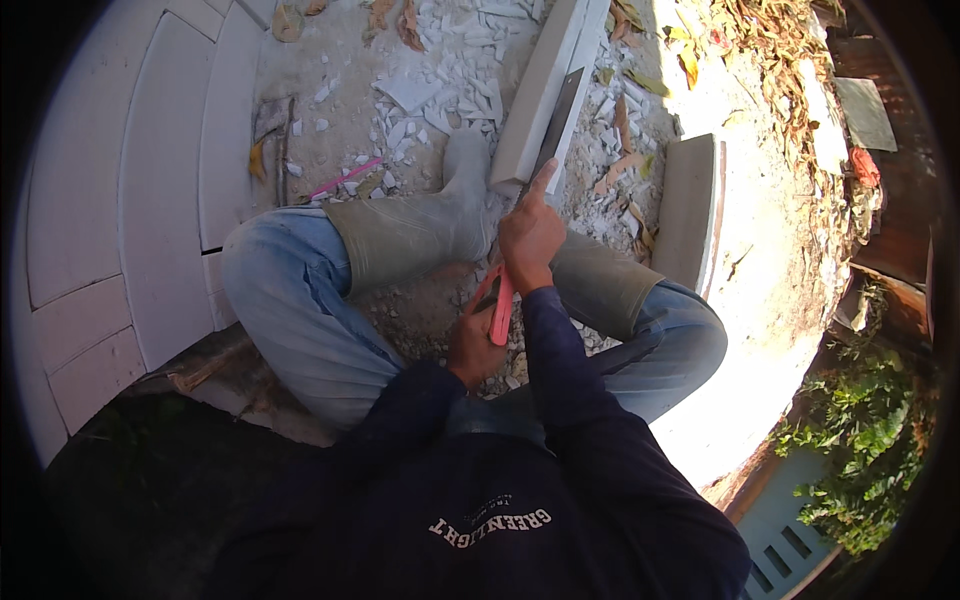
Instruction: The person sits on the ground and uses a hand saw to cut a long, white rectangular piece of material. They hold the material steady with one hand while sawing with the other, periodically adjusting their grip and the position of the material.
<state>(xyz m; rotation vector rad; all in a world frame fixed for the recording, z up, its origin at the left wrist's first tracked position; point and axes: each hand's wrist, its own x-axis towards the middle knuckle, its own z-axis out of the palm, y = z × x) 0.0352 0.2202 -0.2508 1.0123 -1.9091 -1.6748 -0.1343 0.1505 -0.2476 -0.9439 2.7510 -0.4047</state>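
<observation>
A hand saw with a pink-red handle and a long dark blade points away from me between my knees. Its blade lies along a long pale moulding. My right hand is closed at the blade's near end, with the index finger stretched forward along it. Lower down, my left hand is wrapped at the handle's rear end. The saw's teeth are too small to make out, and my right hand hides where blade and handle join.
White broken chips litter the ground around my boots. A shorter pale moulding piece stands by my right knee. To the left are large pale panels and a thin pink stick. Dry leaves lie at the far right.
</observation>
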